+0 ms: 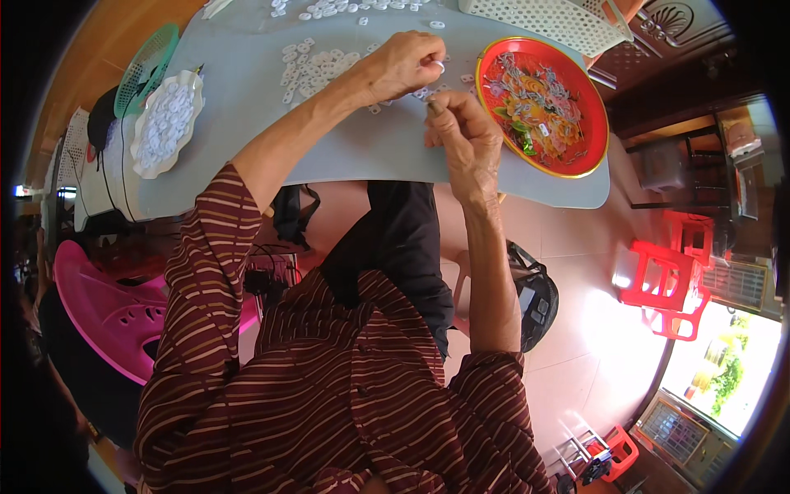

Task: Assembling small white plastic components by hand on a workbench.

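— What sits on the pale table (247, 107) at the far left?
— A green mesh basket (146, 66). A white perforated basket (559, 20) stands at the top.
— And on the floor?
— Red plastic stools (671, 280), a pink chair (107, 309), a dark helmet (535, 300).

— What sort of place are you sitting in?
— A home doing piecework, by the look of it: your pale table (247, 99) far ahead, red plastic stools (671, 280) on the tiled floor (576, 346) to your right, a carved wooden cabinet (675, 25) far right.
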Tool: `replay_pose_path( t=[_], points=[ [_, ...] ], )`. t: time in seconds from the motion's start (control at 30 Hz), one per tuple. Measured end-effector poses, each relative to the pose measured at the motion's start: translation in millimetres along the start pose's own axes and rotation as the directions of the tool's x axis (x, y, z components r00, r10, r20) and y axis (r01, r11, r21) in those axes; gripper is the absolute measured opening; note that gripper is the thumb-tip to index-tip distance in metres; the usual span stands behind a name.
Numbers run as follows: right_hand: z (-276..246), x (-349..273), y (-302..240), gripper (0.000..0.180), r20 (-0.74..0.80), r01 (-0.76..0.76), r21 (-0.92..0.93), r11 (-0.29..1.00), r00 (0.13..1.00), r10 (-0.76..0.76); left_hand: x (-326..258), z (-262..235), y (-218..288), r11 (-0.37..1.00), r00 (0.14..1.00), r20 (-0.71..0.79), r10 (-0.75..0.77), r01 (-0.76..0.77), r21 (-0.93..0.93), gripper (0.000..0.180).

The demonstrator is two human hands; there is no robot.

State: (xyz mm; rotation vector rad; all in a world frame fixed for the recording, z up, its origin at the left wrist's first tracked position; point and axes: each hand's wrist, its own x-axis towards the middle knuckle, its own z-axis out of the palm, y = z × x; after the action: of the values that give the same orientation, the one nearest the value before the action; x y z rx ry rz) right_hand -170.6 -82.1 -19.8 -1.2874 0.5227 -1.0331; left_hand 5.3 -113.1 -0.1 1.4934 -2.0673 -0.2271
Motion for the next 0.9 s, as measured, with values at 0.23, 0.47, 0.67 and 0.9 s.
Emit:
replay_pose_path(
  t=[0.23, 0.47, 0.67, 0.9],
  points=[
    [0.5, 2.3, -2.2, 0.018, -0.12, -0.005, 0.3, 0.954, 0.992, 0.043, -43.6, -7.0, 38.4, 0.965, 0.948, -0.316, -0.041, -0.044, -0.258, 0.019],
    [-4.2, 4.6, 2.0, 0.016, -0.036, -0.021, 0.393, 0.919, 0.999, 0.039, -55.3, -1.5, 52.8, 0.971, 0.925, -0.369, 0.089, -0.163, -0.176, 0.023],
    [0.1, 1.7, -1.0, 0.013, -0.095, 0.005, 0.298, 0.955, 0.995, 0.024, -58.2, -6.2, 63.4, 0.925, 0.927, -0.331, -0.176, 0.041, -0.378, 0.013],
    [-0.4, 1.3, -1.1, 0.017, -0.072, 0.051, 0.24, 0.97, 0.997, -0.035, -54.7, -12.0, 65.5, 0.861, 0.933, -0.087, -0.348, 0.282, -0.424, 0.018]
  ],
)
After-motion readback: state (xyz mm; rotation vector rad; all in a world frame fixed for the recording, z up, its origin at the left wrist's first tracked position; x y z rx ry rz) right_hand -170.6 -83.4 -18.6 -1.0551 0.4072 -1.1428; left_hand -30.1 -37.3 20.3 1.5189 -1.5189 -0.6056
